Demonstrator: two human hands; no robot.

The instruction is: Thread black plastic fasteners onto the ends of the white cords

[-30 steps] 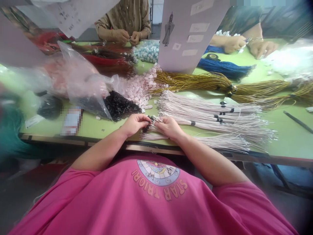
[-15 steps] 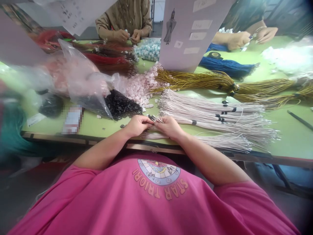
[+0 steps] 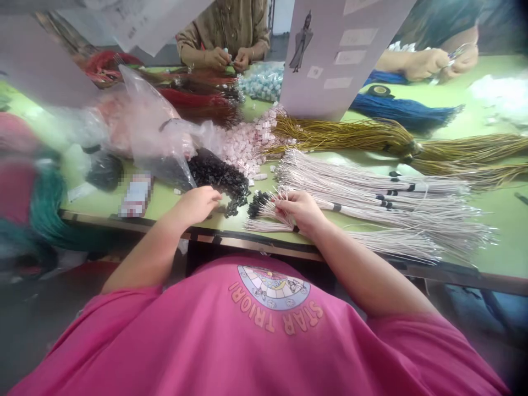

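Note:
My right hand [image 3: 304, 212] pinches white wires [image 3: 284, 212] near their left ends. Black plastic connectors [image 3: 258, 204] sit clustered on the tips of several wires, just left of those fingers. My left hand [image 3: 198, 204] is apart from the wires, at the near left edge of a heap of small black connectors [image 3: 218, 176]. Its fingers are curled together, and whatever is between them is hidden. More bundles of white wires [image 3: 371, 203], banded with black tape, lie beyond and to the right of my right hand.
Pale pink connectors [image 3: 247, 143] and yellow wires [image 3: 350, 135] lie farther back. A clear plastic bag [image 3: 152, 132] and a phone [image 3: 137, 193] are at left. A purple partition [image 3: 325, 60] stands upright near two co-workers' hands [image 3: 225, 58]. Blue wires [image 3: 404, 110] lie behind.
My left hand has left the wire tips and moved left to the black heap, uncovering the black connectors on the wires. My right hand stays on the wires. The view has shifted slightly.

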